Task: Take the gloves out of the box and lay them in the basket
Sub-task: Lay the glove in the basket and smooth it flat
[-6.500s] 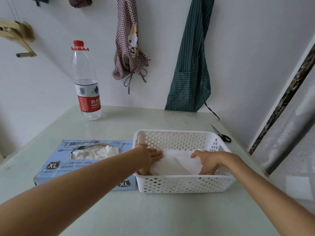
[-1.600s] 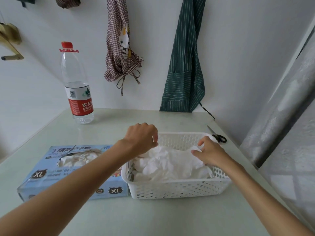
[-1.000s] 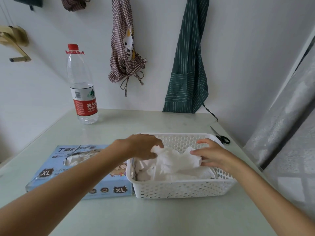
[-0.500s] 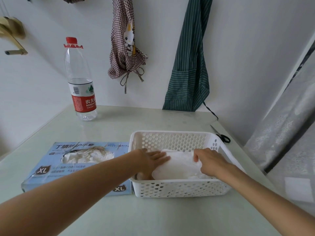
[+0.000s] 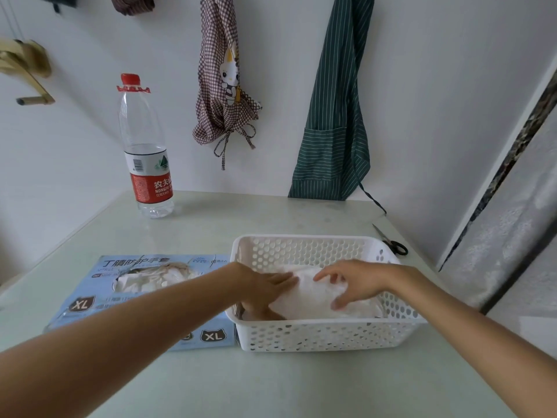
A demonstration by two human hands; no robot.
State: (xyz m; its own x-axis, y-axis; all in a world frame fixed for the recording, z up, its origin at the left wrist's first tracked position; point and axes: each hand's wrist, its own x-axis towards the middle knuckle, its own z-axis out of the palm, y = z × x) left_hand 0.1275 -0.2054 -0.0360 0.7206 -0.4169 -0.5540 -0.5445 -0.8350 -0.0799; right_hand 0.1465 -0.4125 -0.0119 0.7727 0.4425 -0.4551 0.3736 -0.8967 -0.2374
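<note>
A white perforated basket stands on the pale table, holding a pile of white gloves. My left hand lies flat on the pile's left side, fingers spread, thumb down inside the basket. My right hand hovers just over the pile's right side, fingers apart and curled, gripping nothing. To the left, touching the basket, lies the blue glove box marked XL, with more white gloves showing in its oval opening.
A water bottle with a red cap stands at the back left. Scissors lie behind the basket's right corner. A checked apron and a green striped apron hang on the wall. The table's right edge runs near the basket.
Both hands carried a glove down into the basket and pressed it flat. Since half a second ago my right hand has lifted off the pile and opened its fingers.
</note>
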